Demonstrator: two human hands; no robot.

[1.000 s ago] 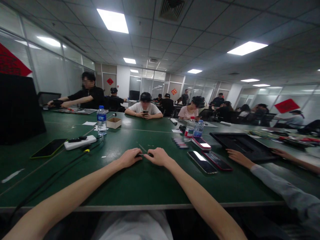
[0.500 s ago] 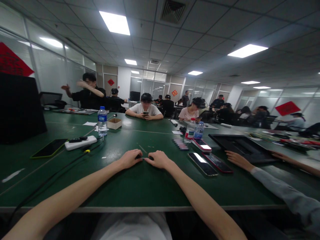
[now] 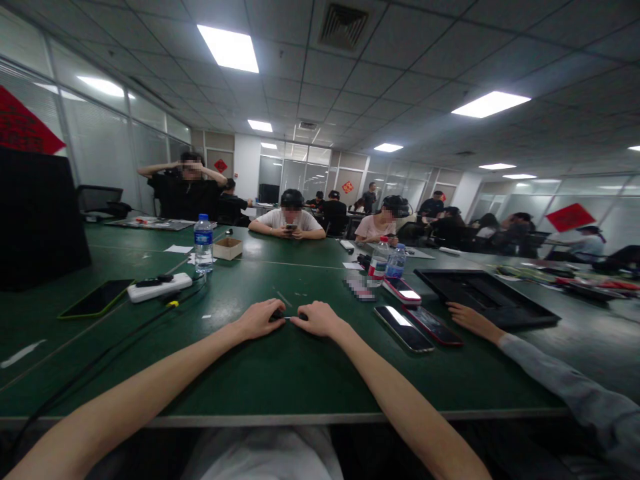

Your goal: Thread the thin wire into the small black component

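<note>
My left hand (image 3: pixel 261 319) and my right hand (image 3: pixel 320 319) rest low over the green table (image 3: pixel 280 393), knuckles up, almost meeting. Each is closed around a dark end: a small black piece (image 3: pixel 277 314) shows at the left fingertips, and another black piece (image 3: pixel 303 317) at the right. A thin pale strip (image 3: pixel 288 318) spans the narrow gap between them. Whether these are parts of one thing I cannot tell, and its kind is too small to make out. Fingers hide most of it.
To the right lie several phones, including a black phone (image 3: pixel 404 328), with a co-worker's hand (image 3: pixel 475 322) touching a black frame-like panel (image 3: pixel 490 297). Bottles (image 3: pixel 203 243), a small box (image 3: pixel 227 249), and a white power strip (image 3: pixel 159 287) with a black cable stand leftward.
My hands keep almost the same pose. The neighbour's second hand has left the right side of the black panel. Across the table, a person in black has brought both hands to the head.
</note>
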